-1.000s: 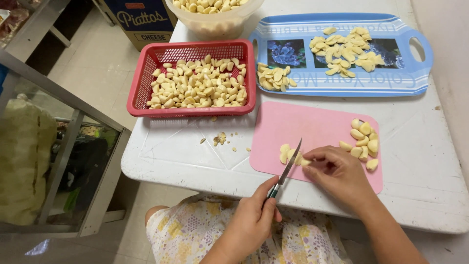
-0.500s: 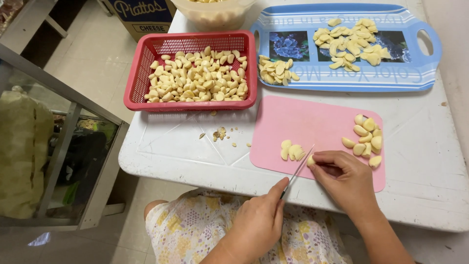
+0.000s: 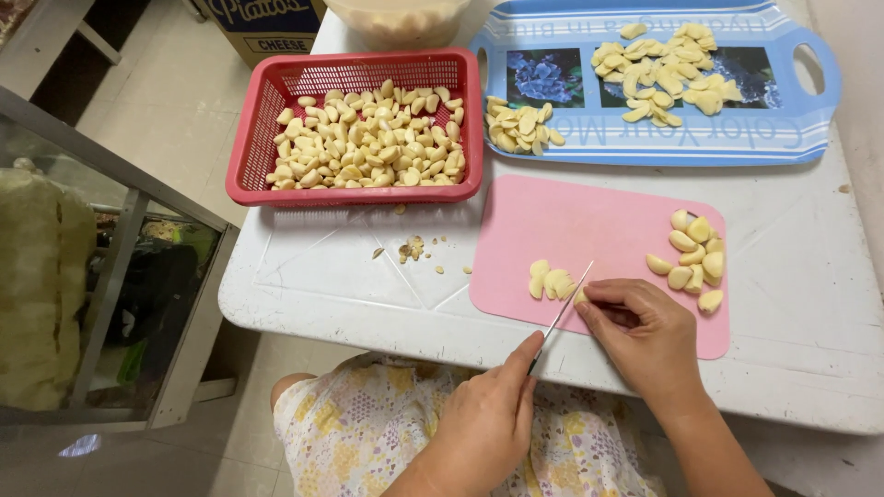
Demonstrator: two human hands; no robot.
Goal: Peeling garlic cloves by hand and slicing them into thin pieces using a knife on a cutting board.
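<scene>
While the left hand (image 3: 483, 423) grips a thin knife (image 3: 560, 317), its blade angled onto the pink cutting board (image 3: 589, 230), the right hand (image 3: 645, 331) is closed over a garlic clove pinched at the blade's tip. A few pale slices (image 3: 549, 281) lie just beside it; smooth whole cloves (image 3: 692, 258) wait near the board's right edge. Judging by the full red mesh basket (image 3: 359, 138) against the sliced heaps on the glossy blue tray (image 3: 645, 87), much remains on this white surface (image 3: 810, 304)
</scene>
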